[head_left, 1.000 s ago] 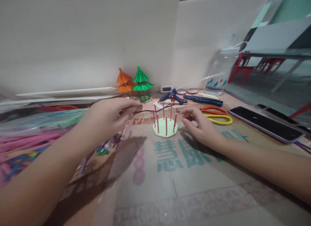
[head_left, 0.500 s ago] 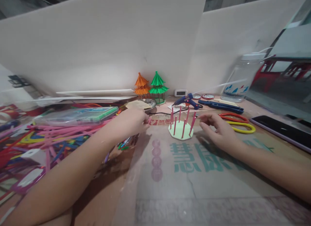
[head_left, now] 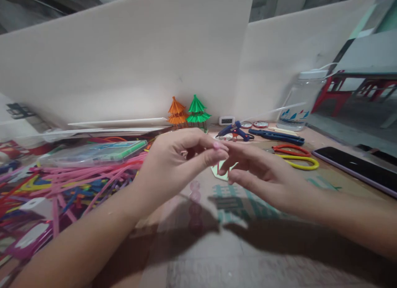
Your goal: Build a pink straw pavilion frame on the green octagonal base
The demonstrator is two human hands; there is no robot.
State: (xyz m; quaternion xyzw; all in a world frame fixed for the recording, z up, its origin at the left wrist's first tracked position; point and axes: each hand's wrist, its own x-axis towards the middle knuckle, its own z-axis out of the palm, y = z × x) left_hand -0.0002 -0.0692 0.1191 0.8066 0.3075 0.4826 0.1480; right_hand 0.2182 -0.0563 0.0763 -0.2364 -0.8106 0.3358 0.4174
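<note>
My left hand is raised over the table with thumb and forefinger pinched together; whatever is in the pinch is too small to make out. My right hand reaches in from the right, fingers stretched out, its tips meeting the left fingertips. Behind both hands lies a pale green paper base; only a corner shows, and its upright pink sticks are hidden.
Orange and green paper pagodas stand at the back wall. A blue glue gun, a blue cutter, red and yellow scissors, a phone and a clear jar lie right. Pink straws and a plastic box fill the left.
Both hands have lifted off the table and come together in front of the green base, hiding its sticks. The left hand came back from the straw pile, pinched.
</note>
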